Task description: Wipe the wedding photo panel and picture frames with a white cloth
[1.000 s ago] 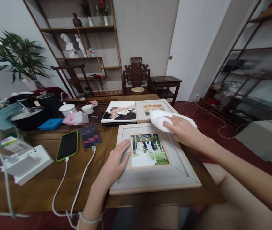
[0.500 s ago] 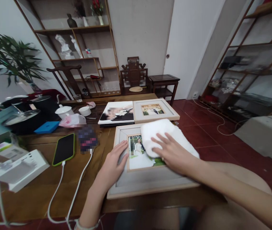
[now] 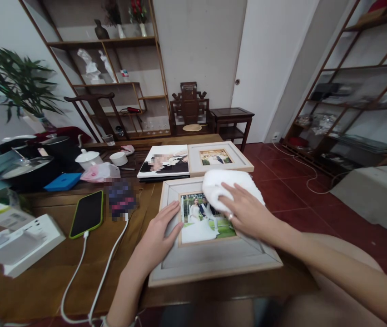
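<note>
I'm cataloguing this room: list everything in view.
Table: one, brown, foreground
Near frame: one, pale, on table
Far frame: one, pale, behind it
Photo panel: one, white-edged, beside far frame
Cloth: one, white, on near frame
Phone: one, black, on table
Cables: several, white, near phone
Power strip: one, white, foreground left
Flat box: one, blue, behind phone
Bag: one, pinkish, behind phone
Crockery: two, white, behind bag
Pots: several, black, left
Plant: one, green, left
Chairs: two, brown, background
Shelves: two, brown, background
Right grip: one, bare, on cloth
Left grip: one, bare, on near frame
</note>
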`<state>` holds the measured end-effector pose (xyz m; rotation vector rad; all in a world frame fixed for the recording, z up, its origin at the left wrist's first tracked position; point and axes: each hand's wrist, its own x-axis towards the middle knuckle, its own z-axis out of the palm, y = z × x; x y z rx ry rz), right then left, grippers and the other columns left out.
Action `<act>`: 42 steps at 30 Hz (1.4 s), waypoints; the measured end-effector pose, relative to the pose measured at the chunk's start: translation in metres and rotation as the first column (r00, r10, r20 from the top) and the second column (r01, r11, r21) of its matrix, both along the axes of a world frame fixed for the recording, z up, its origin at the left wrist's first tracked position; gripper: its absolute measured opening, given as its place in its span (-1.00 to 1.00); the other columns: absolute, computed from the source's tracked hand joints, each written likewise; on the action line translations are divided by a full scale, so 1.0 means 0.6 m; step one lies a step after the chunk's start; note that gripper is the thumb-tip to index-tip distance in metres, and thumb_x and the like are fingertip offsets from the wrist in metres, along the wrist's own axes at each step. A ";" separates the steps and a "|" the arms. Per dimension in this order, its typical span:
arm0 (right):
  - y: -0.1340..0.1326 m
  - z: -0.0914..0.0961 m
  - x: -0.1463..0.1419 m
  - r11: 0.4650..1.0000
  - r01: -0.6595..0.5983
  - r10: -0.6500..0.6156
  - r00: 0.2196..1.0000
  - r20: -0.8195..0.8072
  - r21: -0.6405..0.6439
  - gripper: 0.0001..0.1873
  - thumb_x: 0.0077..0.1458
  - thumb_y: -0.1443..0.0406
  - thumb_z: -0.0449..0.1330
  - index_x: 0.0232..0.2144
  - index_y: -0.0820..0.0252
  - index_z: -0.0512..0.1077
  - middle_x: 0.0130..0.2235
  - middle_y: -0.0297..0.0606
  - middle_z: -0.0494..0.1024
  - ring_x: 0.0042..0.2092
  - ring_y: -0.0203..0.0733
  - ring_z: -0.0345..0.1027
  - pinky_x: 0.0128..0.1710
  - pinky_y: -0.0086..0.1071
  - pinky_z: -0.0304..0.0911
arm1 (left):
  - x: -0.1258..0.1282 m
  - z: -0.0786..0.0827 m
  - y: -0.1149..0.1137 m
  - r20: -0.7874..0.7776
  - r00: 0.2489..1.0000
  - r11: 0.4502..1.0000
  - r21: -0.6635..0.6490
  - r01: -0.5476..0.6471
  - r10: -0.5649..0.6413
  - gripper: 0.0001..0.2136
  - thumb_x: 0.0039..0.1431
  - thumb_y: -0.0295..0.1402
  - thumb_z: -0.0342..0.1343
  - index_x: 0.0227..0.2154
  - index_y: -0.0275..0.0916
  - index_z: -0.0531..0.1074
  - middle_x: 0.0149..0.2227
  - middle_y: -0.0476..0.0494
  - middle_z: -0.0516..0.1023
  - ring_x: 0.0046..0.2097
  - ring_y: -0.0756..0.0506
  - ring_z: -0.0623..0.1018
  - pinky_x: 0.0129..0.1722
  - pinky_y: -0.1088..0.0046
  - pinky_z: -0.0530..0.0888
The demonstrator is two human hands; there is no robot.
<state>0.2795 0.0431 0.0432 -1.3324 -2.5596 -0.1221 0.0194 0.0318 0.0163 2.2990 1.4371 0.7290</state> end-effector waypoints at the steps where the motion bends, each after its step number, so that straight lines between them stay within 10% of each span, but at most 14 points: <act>1: 0.026 0.000 0.003 0.999 0.019 -0.020 1.000 0.015 0.030 -0.62 0.13 0.40 0.02 0.01 0.29 0.35 0.18 0.05 0.27 0.27 0.08 -0.06 0.21 0.03 -0.08 | 0.000 0.001 0.000 -0.003 1.000 1.000 -0.008 -0.003 0.003 -0.59 0.21 -0.26 -0.03 0.09 -0.28 0.30 0.20 -0.24 0.30 0.22 -0.17 0.27 0.21 0.14 0.23; 7: 0.065 0.008 -0.002 0.999 -0.052 0.053 0.993 0.108 -0.017 -0.64 0.10 0.42 0.02 -0.05 0.24 0.40 0.21 -0.09 0.24 0.27 0.16 -0.09 0.19 0.13 -0.14 | 0.001 -0.001 0.001 0.005 0.999 0.999 -0.023 -0.037 0.037 -0.58 0.20 -0.23 -0.02 0.08 -0.30 0.33 0.19 -0.23 0.31 0.22 -0.16 0.28 0.22 0.20 0.21; 17: -0.165 0.035 -0.020 0.938 -0.188 0.206 0.978 0.033 -0.290 -0.70 -0.04 0.30 0.19 -0.18 0.10 0.48 0.18 -0.05 0.28 0.22 0.26 0.02 0.14 0.22 -0.03 | 0.003 -0.008 0.003 -0.019 0.999 0.999 0.020 -0.048 0.049 -0.60 0.24 -0.26 -0.08 0.08 -0.32 0.32 0.19 -0.25 0.30 0.23 -0.15 0.27 0.22 0.18 0.21; 31: 0.081 0.005 -0.023 0.997 -0.069 0.071 0.995 0.071 -0.034 -0.64 0.14 0.41 -0.02 -0.03 0.28 0.37 0.19 -0.02 0.26 0.29 0.17 -0.16 0.18 0.17 -0.18 | 0.003 0.001 0.002 -0.019 1.000 1.000 -0.002 -0.020 0.020 -0.59 0.24 -0.26 -0.08 0.09 -0.33 0.31 0.20 -0.25 0.30 0.23 -0.14 0.27 0.21 0.20 0.22; 42: -0.144 0.062 -0.035 0.853 -0.294 0.334 0.942 0.018 -0.432 -0.66 0.00 0.40 0.12 -0.13 0.16 0.42 0.19 -0.08 0.28 0.24 0.20 -0.02 0.15 0.23 -0.05 | 0.003 -0.007 0.004 -0.017 1.000 0.999 0.031 -0.017 0.018 -0.61 0.26 -0.30 -0.13 0.08 -0.33 0.32 0.18 -0.25 0.32 0.23 -0.13 0.27 0.22 0.21 0.21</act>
